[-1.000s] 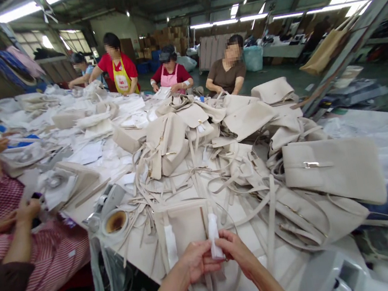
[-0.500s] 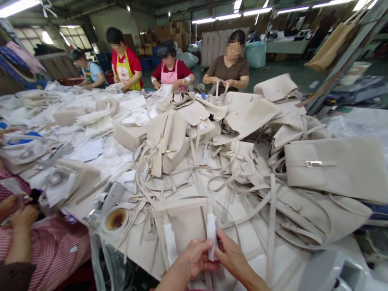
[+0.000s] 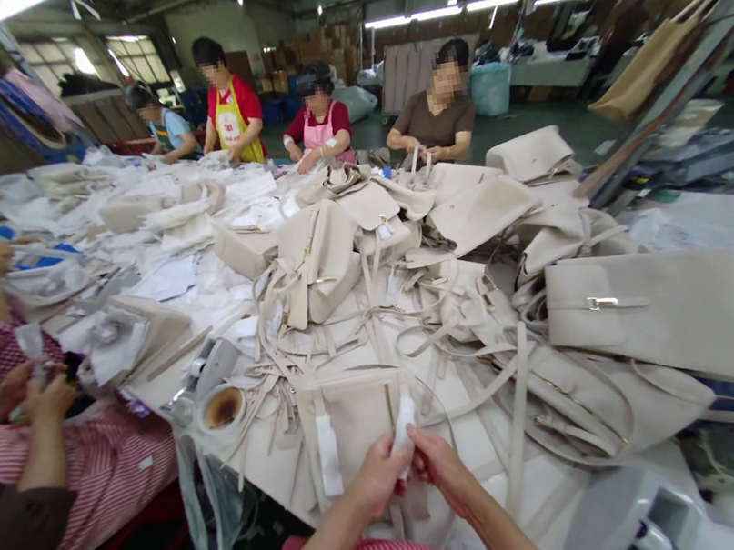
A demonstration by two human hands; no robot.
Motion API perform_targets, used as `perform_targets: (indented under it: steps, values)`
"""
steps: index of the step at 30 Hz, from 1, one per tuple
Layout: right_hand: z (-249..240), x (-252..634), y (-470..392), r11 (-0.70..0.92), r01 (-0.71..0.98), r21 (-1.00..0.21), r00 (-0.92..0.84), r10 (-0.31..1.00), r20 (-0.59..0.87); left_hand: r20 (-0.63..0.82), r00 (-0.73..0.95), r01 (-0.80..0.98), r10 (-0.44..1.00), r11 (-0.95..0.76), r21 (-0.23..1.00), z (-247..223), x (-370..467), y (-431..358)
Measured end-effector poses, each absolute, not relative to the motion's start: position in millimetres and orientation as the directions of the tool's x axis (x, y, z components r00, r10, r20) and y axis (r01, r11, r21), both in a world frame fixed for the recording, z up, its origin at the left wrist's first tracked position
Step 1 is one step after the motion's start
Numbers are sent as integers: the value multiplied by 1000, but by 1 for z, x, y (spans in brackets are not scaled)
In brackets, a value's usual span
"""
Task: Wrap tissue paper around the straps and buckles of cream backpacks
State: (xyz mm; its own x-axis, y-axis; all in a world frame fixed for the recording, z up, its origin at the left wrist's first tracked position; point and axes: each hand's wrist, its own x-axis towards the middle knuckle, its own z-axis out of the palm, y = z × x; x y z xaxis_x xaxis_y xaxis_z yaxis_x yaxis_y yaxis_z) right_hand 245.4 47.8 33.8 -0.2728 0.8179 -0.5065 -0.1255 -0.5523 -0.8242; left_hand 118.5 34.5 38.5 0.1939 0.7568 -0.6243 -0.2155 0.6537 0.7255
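In front of me lies a beige bag (image 3: 355, 404) with two straps, each partly covered by a white wrapping strip. One white strip (image 3: 329, 455) lies along the left strap. The other white strip (image 3: 403, 417), on the right strap, is pinched low down by my left hand (image 3: 381, 470), thumb on top. From the other side my right hand (image 3: 440, 464) grips the same strip's edge, fingers curled. My hands nearly meet over it, and the strap inside is hidden.
Beige bags (image 3: 315, 255) and loose straps are heaped ahead. A larger buckled bag (image 3: 649, 315) lies right. Near the left edge stands a tape dispenser (image 3: 216, 371) with a tape roll (image 3: 223, 408). Another dispenser (image 3: 642, 519) sits front right. Co-workers work at left and across the table.
My hands have drawn closer together on the right strip and moved slightly up it. The strip now leans more to the right. The whole view has shifted slightly.
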Motion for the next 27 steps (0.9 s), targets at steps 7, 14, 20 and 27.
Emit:
perform_targets:
  steps: [7,14,20,27]
  values:
    - [19,229,55,-443,-51,-895,-105,893,-437,-678,262,-270,687,727,632,45,112,31]
    - [26,223,54,-377,61,-924,57,926,-374,-697,241,-139,676,734,664,42,111,32]
    - [68,307,7,-330,175,-928,328,908,-261,-631,219,45,744,639,768,38,105,43]
    - [64,445,-91,-612,56,-789,774,525,-353,-615,231,148,754,598,788,38,100,46]
